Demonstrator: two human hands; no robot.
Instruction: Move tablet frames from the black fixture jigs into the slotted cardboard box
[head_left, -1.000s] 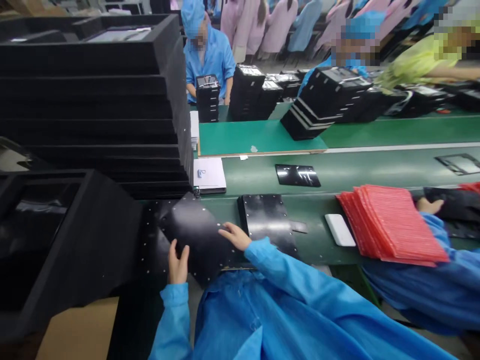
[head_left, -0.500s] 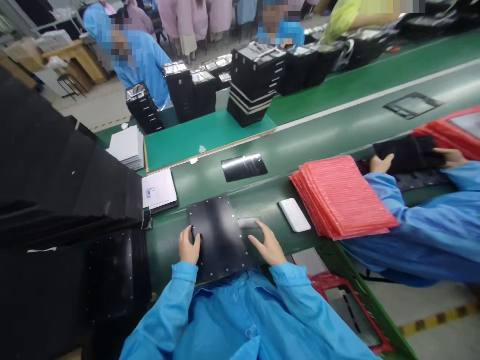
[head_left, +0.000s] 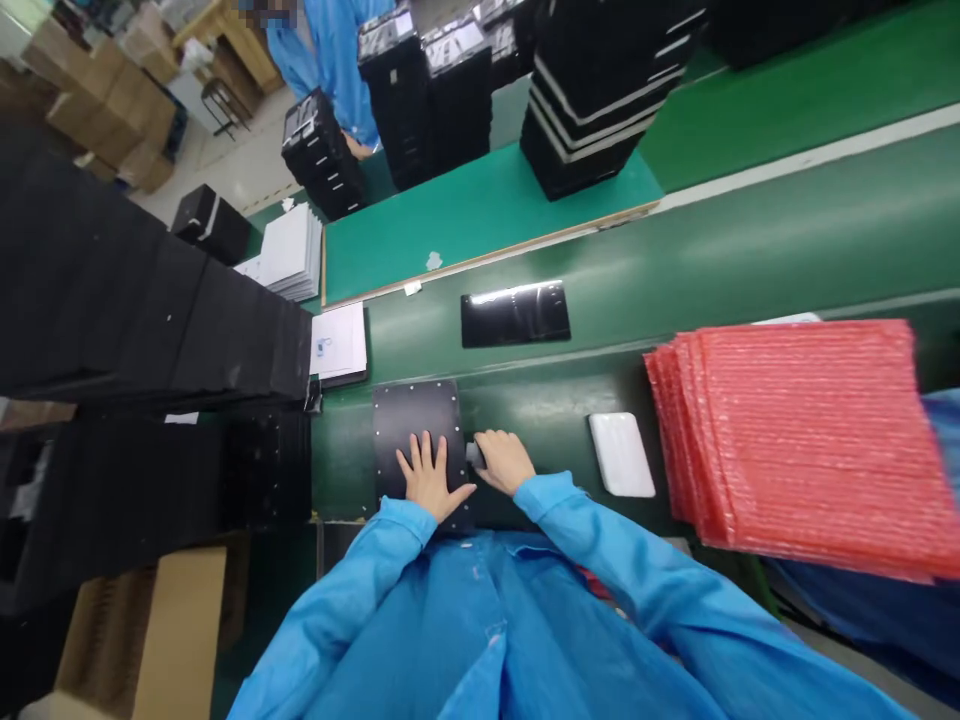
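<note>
A black panel with small light dots along its edges lies on the green work surface in front of me. My left hand rests flat on it, fingers spread. Just off the panel's right edge, my right hand is closed around a small grey piece. Only the end of that piece shows, pointing at the panel; its kind is hidden by my fingers. Beyond the panel lies a shiny black sheet. To the right of my right hand is a white rounded block.
Red bubble-wrap pouches are piled at the right. Tall black stacks crowd the left, above an open cardboard box. White papers lie at the left. Across the bench stand black stacks and a person in a blue coat.
My left hand has moved from the panel's left edge to flat on top of it. My right hand has closed over the grey piece. The view has tilted down, and the neighbour's hands have left it.
</note>
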